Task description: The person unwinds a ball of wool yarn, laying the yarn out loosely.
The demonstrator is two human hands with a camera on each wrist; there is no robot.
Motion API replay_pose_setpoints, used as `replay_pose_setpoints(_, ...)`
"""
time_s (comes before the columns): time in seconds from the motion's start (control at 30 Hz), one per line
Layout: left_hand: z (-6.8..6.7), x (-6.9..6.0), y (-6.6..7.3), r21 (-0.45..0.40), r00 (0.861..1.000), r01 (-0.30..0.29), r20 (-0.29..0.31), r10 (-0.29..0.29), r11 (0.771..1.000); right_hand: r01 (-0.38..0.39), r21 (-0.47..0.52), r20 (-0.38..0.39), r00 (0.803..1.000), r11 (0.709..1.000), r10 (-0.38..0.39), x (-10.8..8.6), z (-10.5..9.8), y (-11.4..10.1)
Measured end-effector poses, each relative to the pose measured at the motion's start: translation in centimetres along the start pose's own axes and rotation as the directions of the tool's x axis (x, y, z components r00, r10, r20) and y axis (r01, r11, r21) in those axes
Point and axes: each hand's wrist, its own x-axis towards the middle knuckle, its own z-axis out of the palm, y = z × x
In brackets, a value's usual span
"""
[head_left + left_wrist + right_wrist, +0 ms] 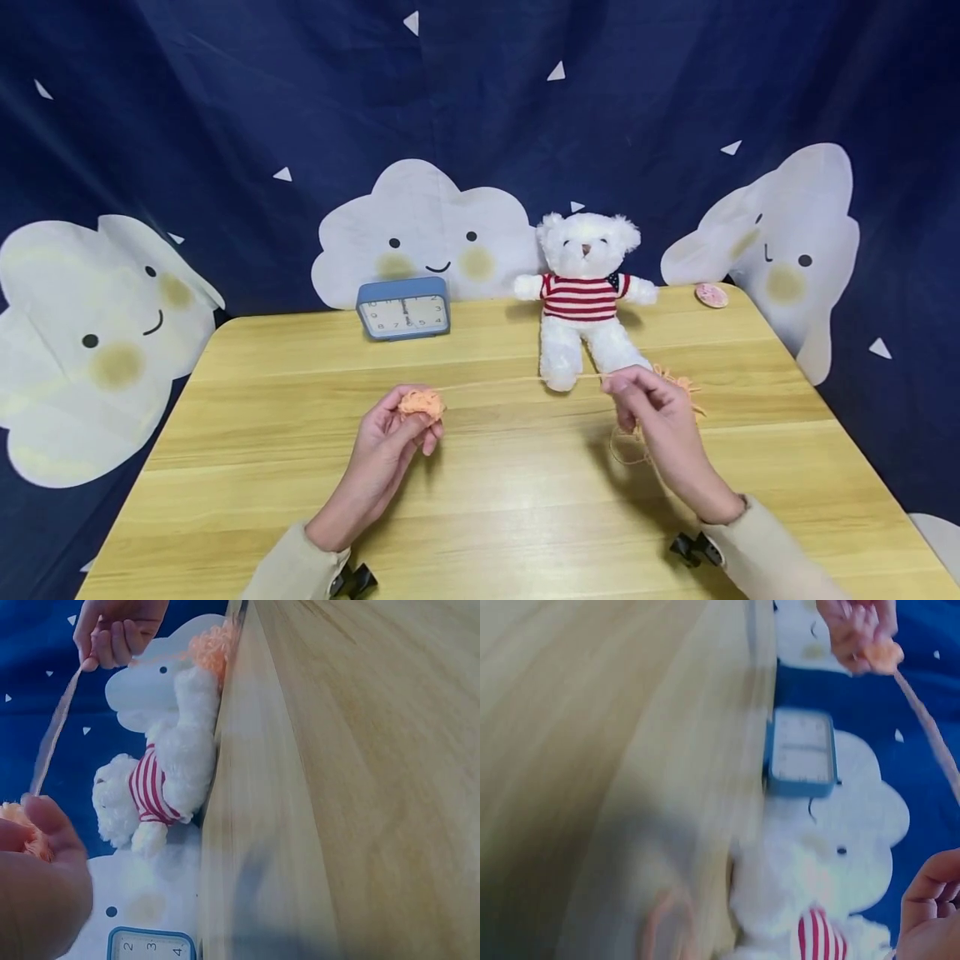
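In the head view my left hand [393, 446] grips a small ball of orange yarn [422, 404], thumb across its front. From the ball a single yarn strand [495, 384] runs taut to the right, where my right hand [660, 429] pinches it between thumb and fingertips. A loose tangle of the same yarn [678, 385] lies on the table behind the right hand, partly hidden by it. One loop [626, 447] hangs below that hand. The left wrist view shows the strand [56, 735] stretched between both hands, and the right wrist view shows the ball [883, 656] in the left fingers.
A white teddy bear [581, 298] in a striped sweater sits at the back of the wooden table [510, 517]. To its left stands a blue clock [403, 309]. A pink round item [711, 295] lies near the back right corner. Behind hangs a dark blue curtain [480, 100].
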Motion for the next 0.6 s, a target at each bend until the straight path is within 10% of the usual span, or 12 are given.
replay_pose_setpoints(0.6,-0.4,-0.1,0.3,-0.077,0.977,-0.208,-0.055,0.204,0.975,-0.159,-0.045,-0.172,0.974,0.986,0.149,-0.1,-7.4,2.7)
